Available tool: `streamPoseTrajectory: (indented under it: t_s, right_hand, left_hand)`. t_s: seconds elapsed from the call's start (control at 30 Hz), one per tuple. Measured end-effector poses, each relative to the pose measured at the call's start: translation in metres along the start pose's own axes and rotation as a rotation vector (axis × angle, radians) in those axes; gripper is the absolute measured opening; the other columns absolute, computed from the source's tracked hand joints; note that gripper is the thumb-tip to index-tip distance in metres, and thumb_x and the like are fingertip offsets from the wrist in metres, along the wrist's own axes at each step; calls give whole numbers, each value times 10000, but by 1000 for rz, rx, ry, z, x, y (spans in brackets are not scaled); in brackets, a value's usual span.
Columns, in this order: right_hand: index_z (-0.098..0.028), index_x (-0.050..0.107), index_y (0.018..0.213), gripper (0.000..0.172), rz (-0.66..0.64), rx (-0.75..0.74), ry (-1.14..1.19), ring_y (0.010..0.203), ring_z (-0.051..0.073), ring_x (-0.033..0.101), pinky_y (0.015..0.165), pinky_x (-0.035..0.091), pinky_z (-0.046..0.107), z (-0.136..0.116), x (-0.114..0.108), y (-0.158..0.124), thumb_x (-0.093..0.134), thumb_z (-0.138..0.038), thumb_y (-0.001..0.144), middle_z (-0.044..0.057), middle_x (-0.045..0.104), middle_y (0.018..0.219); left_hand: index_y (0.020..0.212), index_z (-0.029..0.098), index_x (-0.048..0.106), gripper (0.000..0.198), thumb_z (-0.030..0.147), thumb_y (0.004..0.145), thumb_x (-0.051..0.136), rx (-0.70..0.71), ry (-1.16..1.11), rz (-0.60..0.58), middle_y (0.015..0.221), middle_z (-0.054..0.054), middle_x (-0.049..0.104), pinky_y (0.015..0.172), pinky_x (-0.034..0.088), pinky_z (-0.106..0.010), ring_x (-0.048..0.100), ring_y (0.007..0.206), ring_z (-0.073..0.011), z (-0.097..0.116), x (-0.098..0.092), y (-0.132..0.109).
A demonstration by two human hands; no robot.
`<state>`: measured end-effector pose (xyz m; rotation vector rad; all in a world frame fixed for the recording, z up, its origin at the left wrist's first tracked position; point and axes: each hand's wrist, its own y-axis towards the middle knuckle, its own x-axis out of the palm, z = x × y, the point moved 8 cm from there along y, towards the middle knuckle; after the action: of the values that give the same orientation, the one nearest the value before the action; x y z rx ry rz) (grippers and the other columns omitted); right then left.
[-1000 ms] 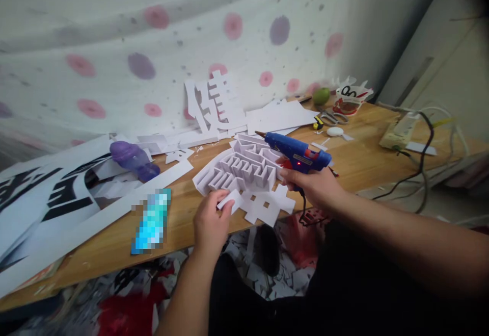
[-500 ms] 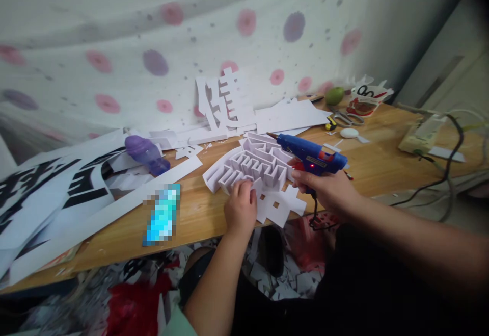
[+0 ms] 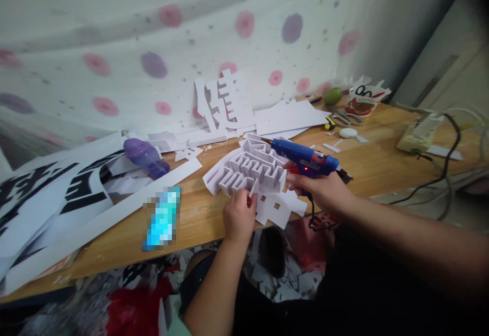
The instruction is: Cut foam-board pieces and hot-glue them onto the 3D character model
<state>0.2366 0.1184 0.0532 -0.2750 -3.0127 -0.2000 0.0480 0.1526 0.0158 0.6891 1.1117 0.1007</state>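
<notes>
A white raised-wall character piece (image 3: 263, 165) lies on the wooden table, its thin upright walls forming narrow channels and its flat part with small square holes toward the front edge. My left hand (image 3: 240, 213) is at its near left side, fingers pinched on a small white strip at the wall's end. My right hand (image 3: 324, 190) grips a blue glue gun (image 3: 301, 156) with a small red light. The gun's nozzle points left, over the back right part of the piece. Its black cord hangs below my right hand.
A purple bottle (image 3: 145, 157), a long white strip (image 3: 126, 206) and a blurred blue phone-like object (image 3: 163, 218) lie left. A cut-out white character (image 3: 219, 104) leans at the back. Scissors (image 3: 346, 118), a bowl (image 3: 364, 100) and a power strip (image 3: 418, 134) are right.
The glue gun and my right hand have moved slightly left and down. My left hand has shifted a little down, its fingers now more curled at the strip.
</notes>
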Motion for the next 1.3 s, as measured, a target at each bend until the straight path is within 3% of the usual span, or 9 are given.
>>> streamPoseTrajectory:
  t_s: [0.2,0.43,0.7,0.93,1.3]
  right_hand:
    - [-167,657,901,284,-7,3,-14,500,97,512,480,425,245,0,0,-1,747,-332,688,-6,595,642]
    - [-161,651,917,298,-26,17,-25,500,105,512,490,429,261,0,1,-2,738,-340,696,1,596,637]
    - [-154,628,927,328,-46,32,-40,493,98,504,484,439,257,-1,7,-3,715,-356,683,-3,594,641]
    - [-145,657,842,285,-169,99,-136,467,95,502,440,448,247,7,18,-6,746,-289,612,11,607,658]
    - [-172,669,787,219,-233,147,-228,415,103,485,390,410,227,18,21,-10,744,-282,612,-20,565,510]
  left_hand:
    - [711,194,592,132,239,827,552,24,37,-64,691,-38,629,588,379,-274,594,685,-198,1,-3,-5]
    - [907,175,605,133,248,871,499,-39,8,-23,761,-35,682,621,414,-257,626,696,-176,-10,-5,-12]
    - [805,181,616,191,303,878,489,-60,48,-41,700,-48,674,584,371,-272,616,658,-194,-12,-3,-12]
    - [777,191,586,161,287,876,503,-93,41,-35,677,-20,664,555,335,-259,597,613,-173,-15,-3,-12]
    - [735,186,561,165,249,869,489,-98,47,-65,683,-46,641,587,363,-275,598,663,-194,-11,-2,-12]
